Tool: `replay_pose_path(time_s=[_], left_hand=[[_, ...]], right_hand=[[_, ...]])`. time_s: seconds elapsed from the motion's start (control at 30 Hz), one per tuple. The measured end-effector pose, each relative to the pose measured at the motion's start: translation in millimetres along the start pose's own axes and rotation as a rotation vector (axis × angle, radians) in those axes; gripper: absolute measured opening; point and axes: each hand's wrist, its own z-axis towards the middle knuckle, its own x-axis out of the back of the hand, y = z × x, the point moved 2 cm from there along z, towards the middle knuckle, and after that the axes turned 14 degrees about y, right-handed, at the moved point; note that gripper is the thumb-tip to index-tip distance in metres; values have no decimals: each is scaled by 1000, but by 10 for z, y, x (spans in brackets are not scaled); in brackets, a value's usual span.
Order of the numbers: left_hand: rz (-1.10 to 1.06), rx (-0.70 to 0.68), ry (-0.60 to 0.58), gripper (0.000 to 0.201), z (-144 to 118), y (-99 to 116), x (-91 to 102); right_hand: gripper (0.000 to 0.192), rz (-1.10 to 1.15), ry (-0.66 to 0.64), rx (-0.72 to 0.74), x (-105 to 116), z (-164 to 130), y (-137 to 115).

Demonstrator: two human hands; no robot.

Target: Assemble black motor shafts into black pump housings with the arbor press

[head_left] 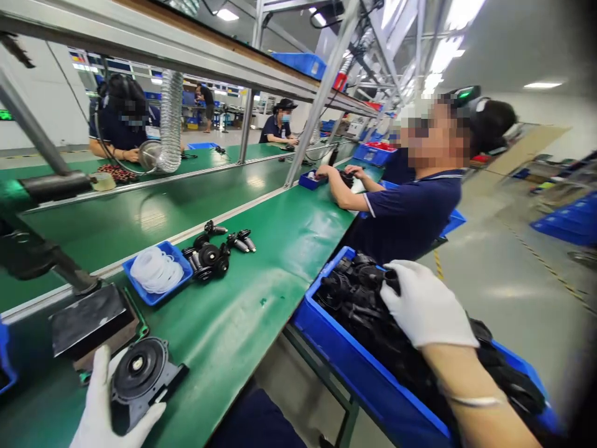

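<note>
My left hand [105, 410], in a white glove, holds a black round housing [140, 376] at the near edge of the green bench [242, 298]. My right hand [422, 305], also gloved, reaches into a blue bin [345, 354] beside the bench and grips one of several black plastic parts [354, 292] piled inside. A small blue tray [140, 289] with white rings [156, 269] sits further up the bench. Next to it lie several black assembled pieces [209, 258].
A dark press fixture [88, 317] stands left of my left hand. A co-worker [405, 205] in a navy shirt works at the bench ahead. Other people sit across the line. A metal frame post [321, 93] rises from the bench. Open floor lies to the right.
</note>
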Motion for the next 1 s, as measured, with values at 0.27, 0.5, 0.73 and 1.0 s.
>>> replay_pose_path(time_s=[0.27, 0.5, 0.73, 1.0], left_hand=[[3, 14, -75, 109, -29, -65, 105], [48, 53, -127, 106, -46, -25, 209], [23, 104, -217, 109, -49, -7, 214], [-62, 160, -316, 111, 28, 69, 210]], right_hand=[[33, 1403, -529, 276, -494, -402, -1906], [27, 1298, -546, 515, -784, -499, -2690], [65, 1248, -535, 460, -695, -577, -2444], [45, 1003, -257, 651, -712, -789, -2732]])
